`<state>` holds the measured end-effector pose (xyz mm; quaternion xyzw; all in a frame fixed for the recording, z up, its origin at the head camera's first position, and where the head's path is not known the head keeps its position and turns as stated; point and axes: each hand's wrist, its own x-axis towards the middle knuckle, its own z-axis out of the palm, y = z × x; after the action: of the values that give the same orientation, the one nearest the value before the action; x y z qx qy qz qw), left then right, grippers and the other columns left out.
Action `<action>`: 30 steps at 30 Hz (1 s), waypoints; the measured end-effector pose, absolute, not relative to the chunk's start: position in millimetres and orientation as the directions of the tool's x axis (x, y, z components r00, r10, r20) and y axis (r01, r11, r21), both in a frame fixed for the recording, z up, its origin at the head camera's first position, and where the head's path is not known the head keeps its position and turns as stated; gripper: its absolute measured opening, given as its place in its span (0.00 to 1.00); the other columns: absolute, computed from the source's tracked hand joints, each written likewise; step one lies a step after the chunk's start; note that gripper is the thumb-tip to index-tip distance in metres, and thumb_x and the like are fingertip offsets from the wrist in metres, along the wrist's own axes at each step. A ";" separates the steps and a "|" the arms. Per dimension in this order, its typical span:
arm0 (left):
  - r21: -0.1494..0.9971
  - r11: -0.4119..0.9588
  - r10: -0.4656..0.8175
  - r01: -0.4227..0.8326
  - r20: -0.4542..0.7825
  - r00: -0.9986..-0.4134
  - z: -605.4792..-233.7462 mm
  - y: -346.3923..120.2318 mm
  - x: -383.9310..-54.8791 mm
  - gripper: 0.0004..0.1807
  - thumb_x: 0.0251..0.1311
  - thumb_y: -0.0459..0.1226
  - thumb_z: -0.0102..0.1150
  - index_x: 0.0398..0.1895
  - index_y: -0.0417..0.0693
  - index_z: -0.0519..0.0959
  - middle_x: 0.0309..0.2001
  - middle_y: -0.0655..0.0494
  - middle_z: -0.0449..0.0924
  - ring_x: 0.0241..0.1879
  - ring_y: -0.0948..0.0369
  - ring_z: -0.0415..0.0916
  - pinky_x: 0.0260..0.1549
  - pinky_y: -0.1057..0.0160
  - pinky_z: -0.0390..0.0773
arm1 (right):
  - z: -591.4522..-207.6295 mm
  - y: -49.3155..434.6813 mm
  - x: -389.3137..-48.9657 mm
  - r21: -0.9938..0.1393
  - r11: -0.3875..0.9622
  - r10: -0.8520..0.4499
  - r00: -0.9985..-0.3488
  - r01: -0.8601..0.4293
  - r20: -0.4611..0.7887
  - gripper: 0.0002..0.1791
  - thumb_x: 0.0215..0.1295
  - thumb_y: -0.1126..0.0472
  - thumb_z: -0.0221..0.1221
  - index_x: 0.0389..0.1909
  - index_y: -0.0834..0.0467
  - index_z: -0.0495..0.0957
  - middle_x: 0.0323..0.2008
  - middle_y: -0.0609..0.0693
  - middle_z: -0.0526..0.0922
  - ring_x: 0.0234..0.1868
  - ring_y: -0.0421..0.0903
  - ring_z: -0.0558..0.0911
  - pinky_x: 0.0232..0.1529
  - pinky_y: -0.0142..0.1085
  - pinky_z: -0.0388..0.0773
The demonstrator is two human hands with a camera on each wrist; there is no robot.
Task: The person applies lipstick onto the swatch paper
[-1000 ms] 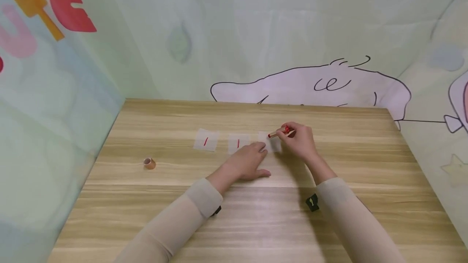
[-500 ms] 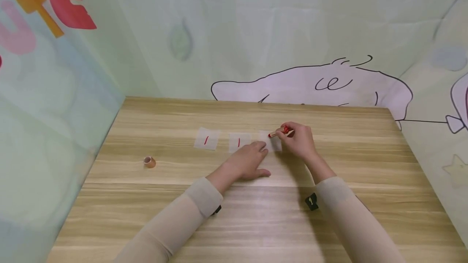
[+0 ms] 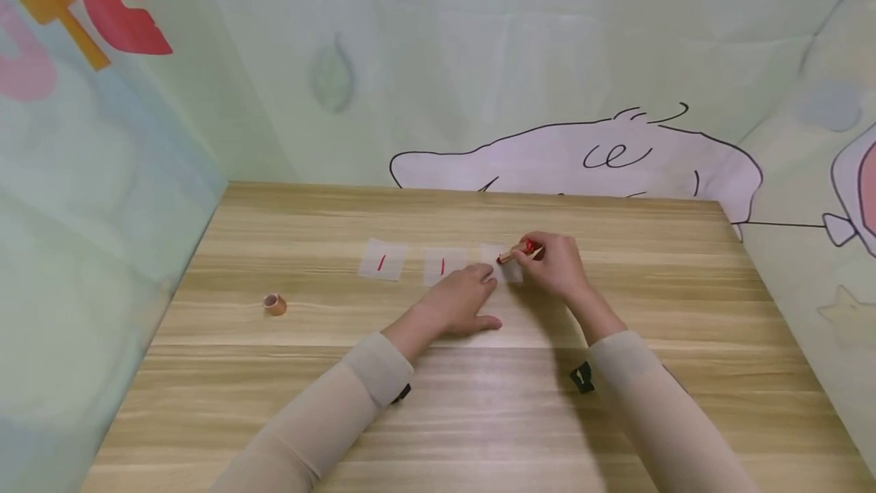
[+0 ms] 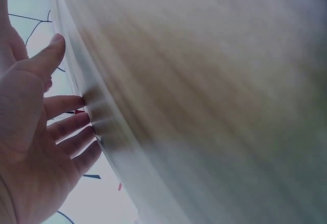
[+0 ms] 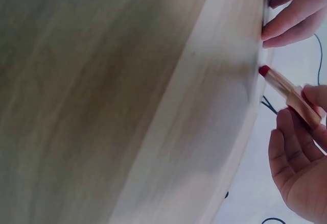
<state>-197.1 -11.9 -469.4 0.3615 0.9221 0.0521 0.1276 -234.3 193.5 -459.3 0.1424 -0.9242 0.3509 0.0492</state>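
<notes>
In the head view my right hand (image 3: 557,263) pinches a lipstick (image 3: 515,252) with its red tip down against the third piece of thin white paper (image 3: 512,272). The right wrist view shows the lipstick's gold tube (image 5: 288,94) between thumb and fingers, the red end meeting the surface. My left hand (image 3: 461,301) lies flat, fingers extended, its fingertips at the near left edge of that same paper and partly over the middle paper (image 3: 433,268). A short red stroke marks the middle paper, and another marks the left paper (image 3: 372,268). A little red shows at the lipstick's tip.
A small gold lipstick cap (image 3: 275,305) stands on the wooden table (image 3: 308,417) to the left, its opening upward. Dark straps or clips (image 3: 582,377) show beneath the forearms. Printed cloth walls (image 3: 438,82) rise behind the table and along both sides.
The lipstick tip has moved slightly toward me on the third paper, with the right hand following. My left hand keeps its place. The head view has shifted a little.
</notes>
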 end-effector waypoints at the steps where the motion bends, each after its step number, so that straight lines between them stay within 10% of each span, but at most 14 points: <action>1: 0.187 0.732 0.681 0.655 -0.194 -0.706 -469.8 -12.2 -197.2 0.44 0.66 0.63 0.56 0.72 0.39 0.69 0.75 0.42 0.60 0.74 0.50 0.59 0.72 0.56 0.60 | -458.8 193.0 -233.6 -0.633 0.713 -0.238 -0.953 -0.302 0.187 0.07 0.62 0.63 0.69 0.34 0.64 0.85 0.29 0.53 0.86 0.27 0.49 0.84 0.30 0.38 0.81; 30: 0.262 0.728 0.679 0.634 -0.147 -0.719 -466.6 -14.9 -198.3 0.40 0.67 0.59 0.58 0.68 0.37 0.72 0.72 0.41 0.64 0.72 0.49 0.62 0.72 0.56 0.61 | -448.8 196.0 -224.9 -0.755 0.621 -0.073 -0.974 -0.212 0.214 0.10 0.64 0.57 0.69 0.37 0.61 0.85 0.30 0.53 0.86 0.28 0.49 0.84 0.29 0.27 0.77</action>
<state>-198.3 -14.9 -466.6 0.3559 0.9220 0.0969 0.1173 -224.9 196.0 -448.8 0.0796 -0.8965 0.4281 0.0813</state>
